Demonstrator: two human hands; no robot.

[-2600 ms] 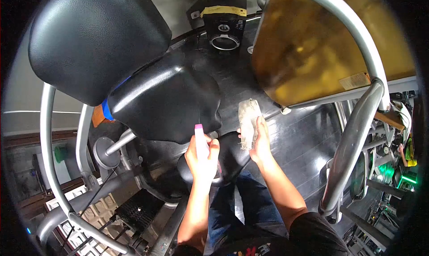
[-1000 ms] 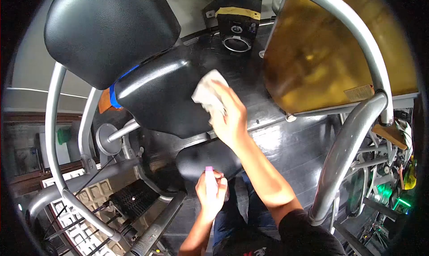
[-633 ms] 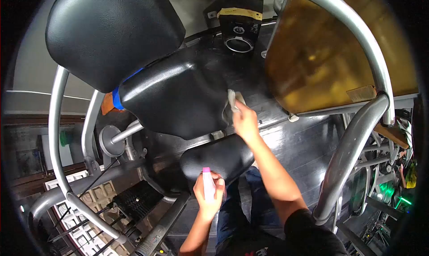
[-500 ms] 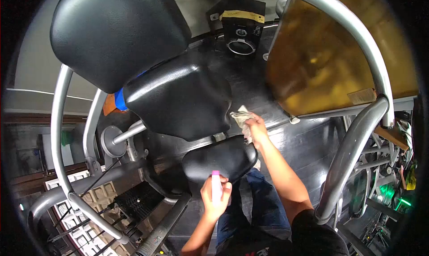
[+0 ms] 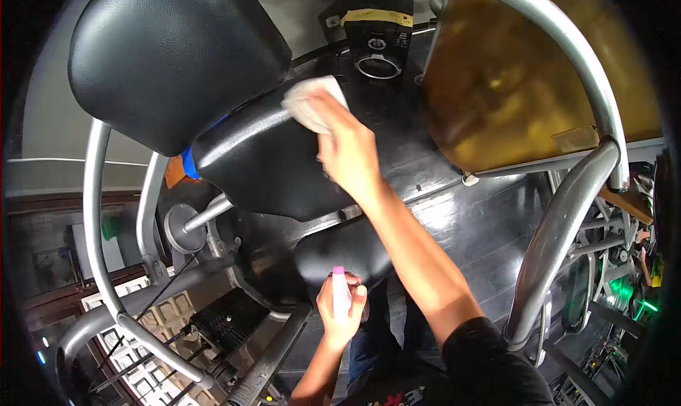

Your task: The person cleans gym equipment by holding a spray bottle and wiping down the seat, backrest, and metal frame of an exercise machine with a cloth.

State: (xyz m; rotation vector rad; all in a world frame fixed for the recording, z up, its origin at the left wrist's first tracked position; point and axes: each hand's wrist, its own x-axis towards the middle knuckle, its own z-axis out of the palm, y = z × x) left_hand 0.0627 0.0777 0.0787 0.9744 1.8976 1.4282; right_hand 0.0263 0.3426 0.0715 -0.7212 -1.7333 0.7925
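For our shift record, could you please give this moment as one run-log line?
left hand: holds pink-tipped spray bottle | right hand: holds white cloth at far edge of black padded seat

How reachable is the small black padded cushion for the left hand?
Probably yes: nothing visible blocks the cushion just ahead of the left hand, which holds a white, pink-tipped sprayer.

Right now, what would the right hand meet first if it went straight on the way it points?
Probably the black backrest, near its edge, beyond the white cloth that the right hand holds; depth is unclear, so it might pass alongside.
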